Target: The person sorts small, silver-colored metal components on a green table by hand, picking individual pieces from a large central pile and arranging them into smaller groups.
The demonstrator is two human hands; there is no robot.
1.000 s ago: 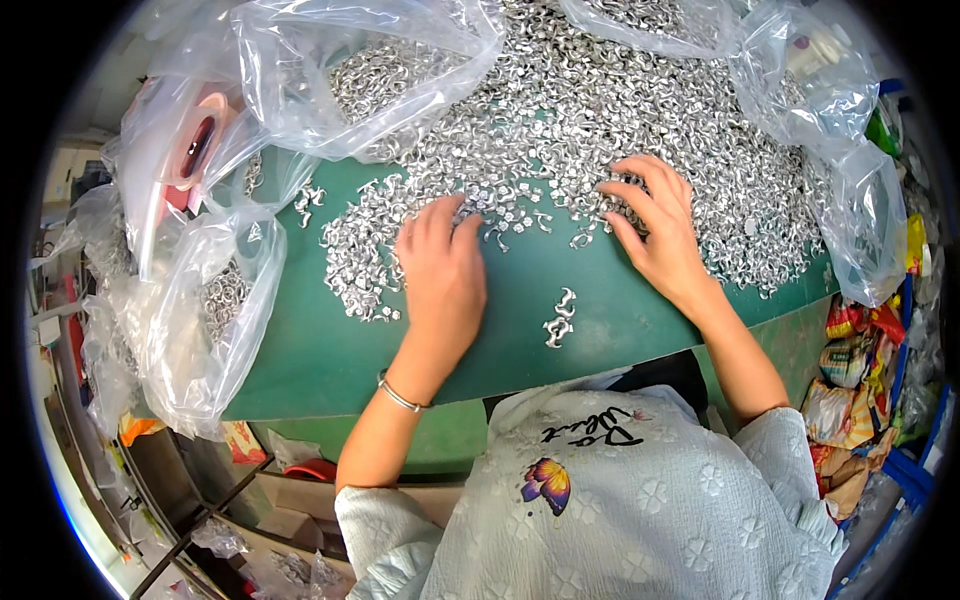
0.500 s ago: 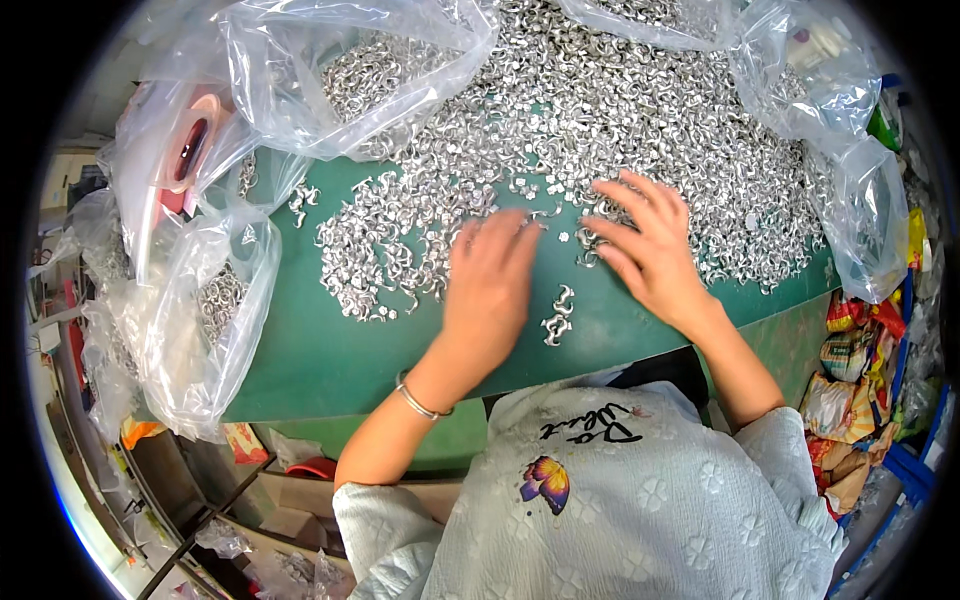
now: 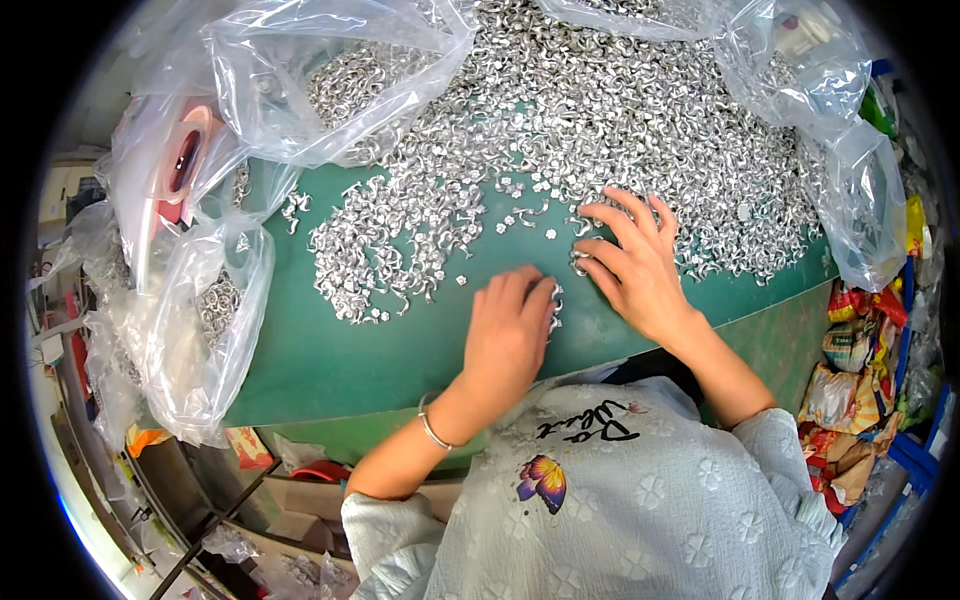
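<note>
My left hand (image 3: 508,325) is over the green tabletop, its fingers pressed together and curled downward. Its fingertips meet a small cluster of silver metal pieces (image 3: 556,312), partly hidden behind the fingers; whatever they pinch is out of sight. To the right, my right hand (image 3: 640,270) has its fingers spread and bent. Its thumb and forefinger tips come down beside a few curved silver pieces (image 3: 577,262) at the front of the large heap (image 3: 640,110). A smaller heap of like pieces (image 3: 380,245) lies to the left of my hands.
Clear plastic bags (image 3: 330,80) border the heap at the back left, with another bag (image 3: 860,200) at the right. A pink-framed object (image 3: 183,160) stands by the left bags. Colourful packets (image 3: 845,400) are stacked beyond the table's right end.
My left hand has moved from the heap's front edge toward me, onto the small cluster. My right hand has shifted slightly left and nearer. Loose pieces between the hands now show.
</note>
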